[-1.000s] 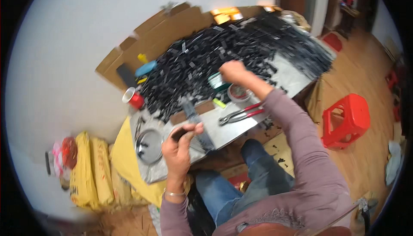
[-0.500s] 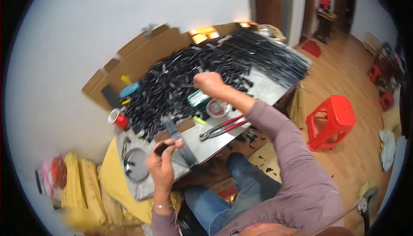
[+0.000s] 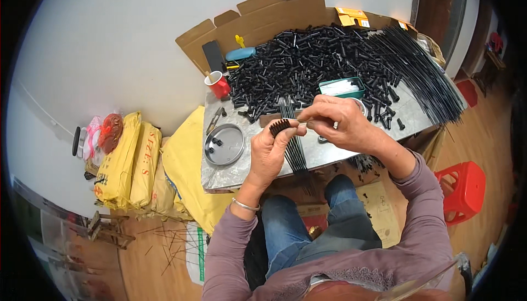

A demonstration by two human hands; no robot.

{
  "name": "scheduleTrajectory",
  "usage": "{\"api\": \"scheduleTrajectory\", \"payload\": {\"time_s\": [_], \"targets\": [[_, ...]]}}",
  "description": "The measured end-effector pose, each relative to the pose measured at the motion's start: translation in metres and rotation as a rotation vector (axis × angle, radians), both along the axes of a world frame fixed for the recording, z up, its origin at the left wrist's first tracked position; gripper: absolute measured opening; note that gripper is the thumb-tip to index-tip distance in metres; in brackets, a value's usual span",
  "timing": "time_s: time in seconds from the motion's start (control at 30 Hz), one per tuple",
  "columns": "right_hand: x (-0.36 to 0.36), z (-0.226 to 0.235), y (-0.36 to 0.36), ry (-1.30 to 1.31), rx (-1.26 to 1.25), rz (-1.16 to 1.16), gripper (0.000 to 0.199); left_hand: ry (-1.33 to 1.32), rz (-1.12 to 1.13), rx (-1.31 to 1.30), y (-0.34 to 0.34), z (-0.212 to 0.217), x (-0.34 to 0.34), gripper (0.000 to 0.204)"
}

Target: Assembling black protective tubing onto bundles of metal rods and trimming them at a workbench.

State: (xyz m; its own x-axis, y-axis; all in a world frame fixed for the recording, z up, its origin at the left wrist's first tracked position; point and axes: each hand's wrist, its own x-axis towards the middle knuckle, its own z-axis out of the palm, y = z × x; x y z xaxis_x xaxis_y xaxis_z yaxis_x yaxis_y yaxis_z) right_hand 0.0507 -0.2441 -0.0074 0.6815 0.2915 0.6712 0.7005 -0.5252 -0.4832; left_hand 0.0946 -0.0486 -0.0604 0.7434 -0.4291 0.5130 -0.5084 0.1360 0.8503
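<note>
Above the front of the table, my left hand (image 3: pixel 265 157) is closed on a small dark piece with a row of ridges like comb teeth (image 3: pixel 280 127). My right hand (image 3: pixel 345 123) is beside it, thumb and fingers pinched together near the piece's right end. What the right fingers hold is too small to make out. Below the hands, a bundle of thin black rods (image 3: pixel 297 158) lies across the table's front edge. A green box of thin white pieces (image 3: pixel 341 87) stands just beyond my right hand, which partly hides a round tub (image 3: pixel 359 103).
A large heap of black bolt-shaped parts (image 3: pixel 302 62) covers the table's back, with long black rods (image 3: pixel 420 67) at the right. Left are a round grey tray (image 3: pixel 229 150) and a red cup (image 3: pixel 220 88). A red stool (image 3: pixel 465 192) stands right; yellow sacks (image 3: pixel 122 161) lean left.
My right hand has come from over the heap to meet my left hand. The view has swung rightward in the picture, and the red-handled pliers are now mostly hidden.
</note>
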Motion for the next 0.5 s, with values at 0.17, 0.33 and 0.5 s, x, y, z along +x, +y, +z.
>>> {"api": "scheduleTrajectory", "payload": {"time_s": [0.17, 0.33, 0.5], "targets": [[-0.0059, 0.0031, -0.0035, 0.052, -0.049, -0.043, 0.016, 0.023, -0.010, 0.005, -0.0002, 0.0023, -0.0010, 0.018], [-0.0058, 0.0030, -0.0050, 0.061, -0.059, -0.059, 0.018, 0.019, -0.022, 0.002, -0.0017, 0.0025, 0.0009, 0.018], [-0.0057, 0.0027, -0.0061, 0.058, -0.058, -0.053, 0.019, 0.038, -0.036, 0.006, -0.0021, 0.0027, 0.0009, 0.018]]}}
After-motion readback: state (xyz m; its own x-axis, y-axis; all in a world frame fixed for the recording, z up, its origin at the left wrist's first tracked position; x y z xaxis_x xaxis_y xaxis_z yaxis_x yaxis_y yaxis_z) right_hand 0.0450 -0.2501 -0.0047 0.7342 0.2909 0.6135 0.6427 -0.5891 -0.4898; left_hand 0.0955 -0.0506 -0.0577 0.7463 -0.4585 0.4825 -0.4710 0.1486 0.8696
